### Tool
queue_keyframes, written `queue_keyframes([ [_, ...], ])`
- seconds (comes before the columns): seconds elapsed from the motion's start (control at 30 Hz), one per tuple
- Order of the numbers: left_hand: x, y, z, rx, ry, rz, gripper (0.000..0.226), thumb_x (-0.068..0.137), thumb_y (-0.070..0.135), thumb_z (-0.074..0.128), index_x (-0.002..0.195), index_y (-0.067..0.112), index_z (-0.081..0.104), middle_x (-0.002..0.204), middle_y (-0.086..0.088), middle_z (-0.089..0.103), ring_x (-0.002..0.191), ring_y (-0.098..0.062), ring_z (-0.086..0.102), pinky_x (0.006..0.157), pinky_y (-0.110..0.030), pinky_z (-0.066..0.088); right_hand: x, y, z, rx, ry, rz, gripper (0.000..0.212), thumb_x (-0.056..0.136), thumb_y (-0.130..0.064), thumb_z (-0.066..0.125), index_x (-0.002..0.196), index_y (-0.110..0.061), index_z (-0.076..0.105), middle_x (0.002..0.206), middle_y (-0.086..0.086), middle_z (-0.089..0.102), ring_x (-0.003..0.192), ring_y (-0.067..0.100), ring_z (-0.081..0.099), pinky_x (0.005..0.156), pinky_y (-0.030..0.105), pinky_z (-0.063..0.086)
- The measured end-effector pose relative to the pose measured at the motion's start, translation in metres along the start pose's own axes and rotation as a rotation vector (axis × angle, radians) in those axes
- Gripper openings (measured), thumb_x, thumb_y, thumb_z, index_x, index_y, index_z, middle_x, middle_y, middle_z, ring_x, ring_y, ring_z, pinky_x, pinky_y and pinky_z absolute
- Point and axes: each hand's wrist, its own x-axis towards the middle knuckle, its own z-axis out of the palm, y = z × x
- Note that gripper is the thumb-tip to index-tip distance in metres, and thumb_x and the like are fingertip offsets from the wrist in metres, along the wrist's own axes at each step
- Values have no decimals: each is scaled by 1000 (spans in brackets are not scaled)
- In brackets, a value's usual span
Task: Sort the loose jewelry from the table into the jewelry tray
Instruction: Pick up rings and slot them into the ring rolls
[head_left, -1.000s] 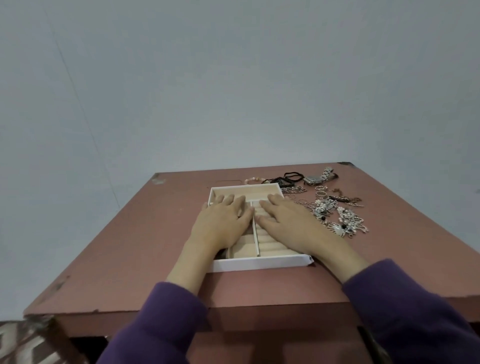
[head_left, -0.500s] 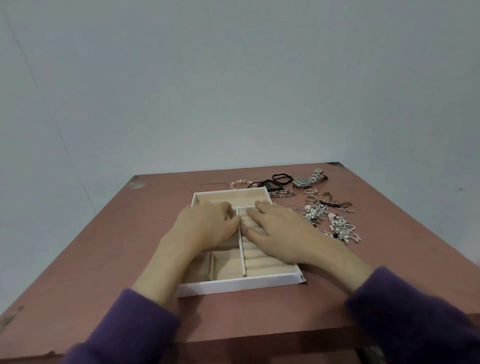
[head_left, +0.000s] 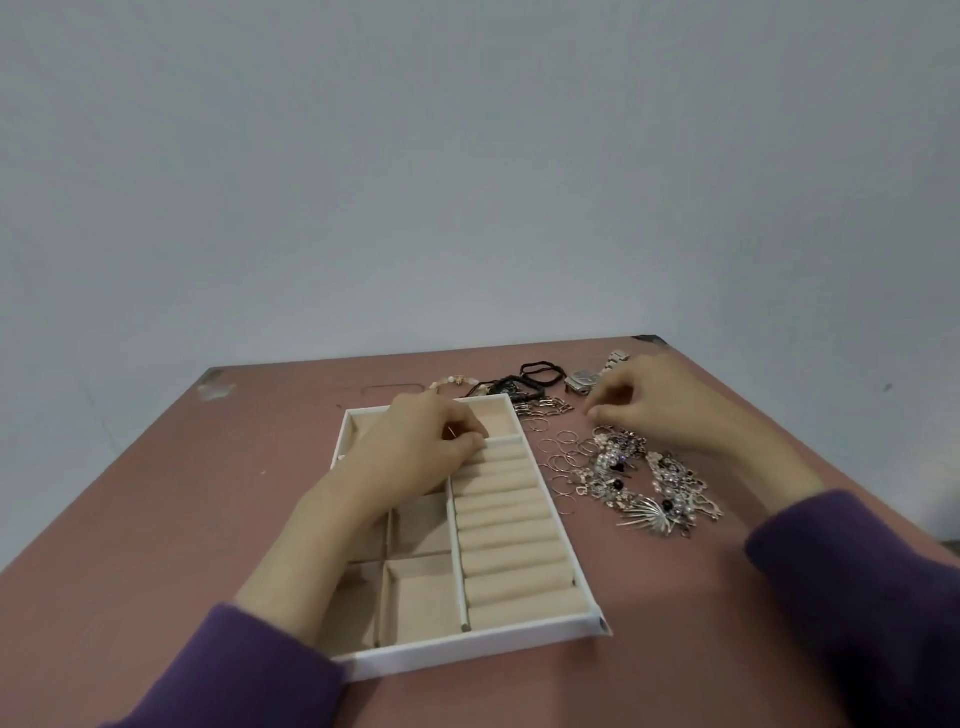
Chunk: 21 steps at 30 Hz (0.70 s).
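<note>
Head view: jewelry tray sits mid-table, white rim, beige lining; visible compartments look empty. Ring rolls fill its right side, about ten counted, plus several open pockets, partly hidden by the arm. Left hand rests curled at the far end of the rolls, seems to pinch a thin ring, can't confirm. Right hand hovers over the loose pile right of the tray, fingertips pinched, contents unclear. Early step: first pieces going in. Next move likely needs a fine pinch on one thin ring; roughly a dozen of those. One watch, two black bands, one bead bracelet on the red table
</note>
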Motion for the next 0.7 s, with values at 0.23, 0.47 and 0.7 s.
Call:
queue_keyframes([
  [0.23, -1, 0, 2, -10, 11, -4, 16, 89, 20, 57, 93, 18, 72, 76, 11, 62, 69, 6, 53, 60, 1, 37, 1, 10, -7, -105, 77, 11, 11, 82, -13, 65, 84, -19, 74, 79, -5, 65, 75, 9, 58, 66, 21, 43],
  [0.47, -2, 1, 2, 6, 24, -26, 16, 89, 23, 56, 91, 22, 72, 77, 13, 62, 70, 1, 55, 57, -1, 37, 1, 27, -13, -112, 163, 113, 24, 81, -11, 62, 69, -32, 64, 60, -14, 59, 62, 0, 53, 67, 29, 46],
  [0.7, -3, 0, 2, 9, 22, -31, 17, 89, 25, 55, 91, 21, 72, 84, 7, 67, 73, -1, 55, 60, -1, 37, 3, 20, -4, -133, 69, 7, 19, 78, -11, 62, 77, -26, 75, 70, -12, 63, 68, 1, 54, 61, 16, 39],
])
